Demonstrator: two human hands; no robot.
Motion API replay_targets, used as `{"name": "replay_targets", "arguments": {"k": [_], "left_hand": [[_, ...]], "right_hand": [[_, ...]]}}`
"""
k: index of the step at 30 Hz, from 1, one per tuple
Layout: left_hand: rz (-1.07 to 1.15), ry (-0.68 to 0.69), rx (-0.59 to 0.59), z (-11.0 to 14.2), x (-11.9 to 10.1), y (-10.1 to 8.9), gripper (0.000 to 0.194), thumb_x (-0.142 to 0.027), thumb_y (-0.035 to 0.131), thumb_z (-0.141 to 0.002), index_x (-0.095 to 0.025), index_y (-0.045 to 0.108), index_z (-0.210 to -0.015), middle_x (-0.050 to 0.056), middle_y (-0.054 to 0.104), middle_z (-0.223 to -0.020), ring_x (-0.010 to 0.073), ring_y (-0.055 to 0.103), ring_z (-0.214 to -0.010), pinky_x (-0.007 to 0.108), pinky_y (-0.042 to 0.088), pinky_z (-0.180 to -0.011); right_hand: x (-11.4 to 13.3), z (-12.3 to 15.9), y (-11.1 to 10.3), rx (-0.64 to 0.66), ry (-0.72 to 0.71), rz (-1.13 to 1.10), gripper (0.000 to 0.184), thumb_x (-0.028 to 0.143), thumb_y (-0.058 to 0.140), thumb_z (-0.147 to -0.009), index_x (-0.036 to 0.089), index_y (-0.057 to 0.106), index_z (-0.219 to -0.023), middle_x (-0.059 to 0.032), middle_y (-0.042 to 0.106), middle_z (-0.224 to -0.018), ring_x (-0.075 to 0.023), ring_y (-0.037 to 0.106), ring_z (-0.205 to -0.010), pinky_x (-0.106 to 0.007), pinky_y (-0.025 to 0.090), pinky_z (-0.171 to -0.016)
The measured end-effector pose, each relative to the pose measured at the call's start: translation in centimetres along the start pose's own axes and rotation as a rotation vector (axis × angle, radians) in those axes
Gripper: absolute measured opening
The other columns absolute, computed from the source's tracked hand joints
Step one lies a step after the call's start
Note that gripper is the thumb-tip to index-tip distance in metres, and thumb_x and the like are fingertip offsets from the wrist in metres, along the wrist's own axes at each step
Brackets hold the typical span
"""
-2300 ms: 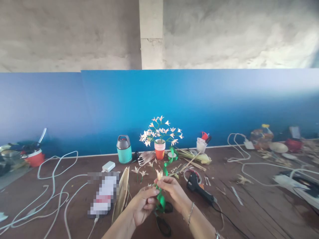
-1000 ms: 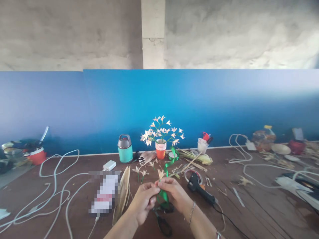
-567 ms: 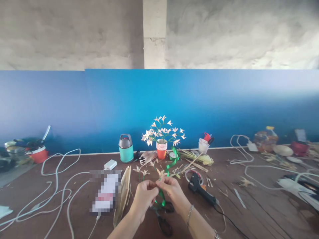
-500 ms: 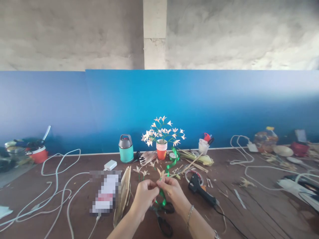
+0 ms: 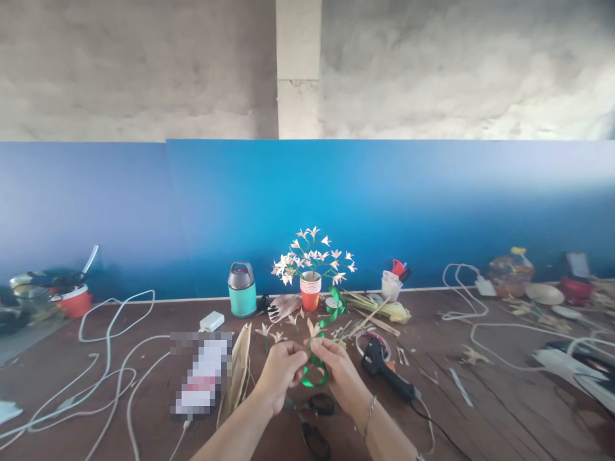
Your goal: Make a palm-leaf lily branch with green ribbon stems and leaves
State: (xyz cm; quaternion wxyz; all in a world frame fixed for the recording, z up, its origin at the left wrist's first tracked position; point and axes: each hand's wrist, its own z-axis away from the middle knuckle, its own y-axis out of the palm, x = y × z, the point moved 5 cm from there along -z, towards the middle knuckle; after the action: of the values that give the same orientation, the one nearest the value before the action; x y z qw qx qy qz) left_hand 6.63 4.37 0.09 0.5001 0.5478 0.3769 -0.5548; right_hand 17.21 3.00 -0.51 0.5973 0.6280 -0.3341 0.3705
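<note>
1. From my remote seat I see two wrists angled inward, left hand (image 5: 284,371) and right hand (image 5: 338,366) meeting; thumbs and forefingers pinch closed at one pale flower's base.
2. One pair of scissors (image 5: 305,428) lies below them.
3. One green ribbon (image 5: 310,381) loops beneath, clear of the handles it overlapped earlier.
4. The pale flower (image 5: 312,329) tops both fingertips.

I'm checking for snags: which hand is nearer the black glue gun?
Right. The right hand is to the left of the black glue gun, not touching it; the left hand is farther left, on the right hand's other side.
</note>
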Motion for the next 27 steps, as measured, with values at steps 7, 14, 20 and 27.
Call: {"name": "replay_targets", "arguments": {"k": [7, 14, 20, 27], "left_hand": [[0.220, -0.004, 0.023, 0.3, -0.5, -0.8, 0.024, -0.030, 0.068, -0.058, -0.017, 0.048, -0.060, -0.010, 0.037, -0.043, 0.0021, 0.030, -0.037, 0.015, 0.012, -0.036], [0.368, -0.007, 0.017, 0.5, -0.2, -0.4, 0.028, -0.034, 0.071, -0.059, -0.016, 0.050, -0.065, -0.012, 0.031, -0.039, 0.0006, 0.019, -0.035, 0.015, 0.008, -0.034], [0.411, -0.037, 0.050, 0.3, -0.1, -0.6, 0.028, -0.030, 0.073, -0.057, -0.014, 0.051, -0.063, -0.012, 0.031, -0.038, -0.0009, 0.017, -0.034, 0.013, 0.008, -0.033], [0.426, -0.192, 0.165, 0.8, 0.4, -0.3, 0.020, -0.016, 0.075, -0.053, -0.009, 0.056, -0.059, -0.008, 0.038, -0.046, -0.0030, 0.023, -0.035, 0.010, 0.006, -0.032]], "right_hand": [[-0.2, -0.2, -0.1, 0.080, -0.002, 0.102, 0.027, 0.041, 0.071, -0.065, 0.016, 0.061, -0.063, 0.0023, 0.052, -0.053, -0.0107, 0.045, -0.050, -0.024, 0.035, -0.050], [-0.2, -0.2, 0.2, 0.104, 0.004, 0.124, 0.032, 0.042, 0.075, -0.058, 0.015, 0.057, -0.056, 0.0041, 0.047, -0.047, -0.0084, 0.039, -0.047, -0.023, 0.030, -0.050], [-0.3, 0.1, 0.1, 0.152, 0.046, 0.111, 0.028, 0.037, 0.076, -0.059, 0.016, 0.058, -0.057, 0.0040, 0.049, -0.049, -0.0088, 0.041, -0.048, -0.022, 0.030, -0.051], [0.4, -0.1, -0.1, 0.090, -0.020, 0.081, 0.024, 0.036, 0.072, -0.064, 0.017, 0.067, -0.077, -0.0002, 0.059, -0.068, -0.0133, 0.050, -0.064, -0.025, 0.037, -0.062]]}}
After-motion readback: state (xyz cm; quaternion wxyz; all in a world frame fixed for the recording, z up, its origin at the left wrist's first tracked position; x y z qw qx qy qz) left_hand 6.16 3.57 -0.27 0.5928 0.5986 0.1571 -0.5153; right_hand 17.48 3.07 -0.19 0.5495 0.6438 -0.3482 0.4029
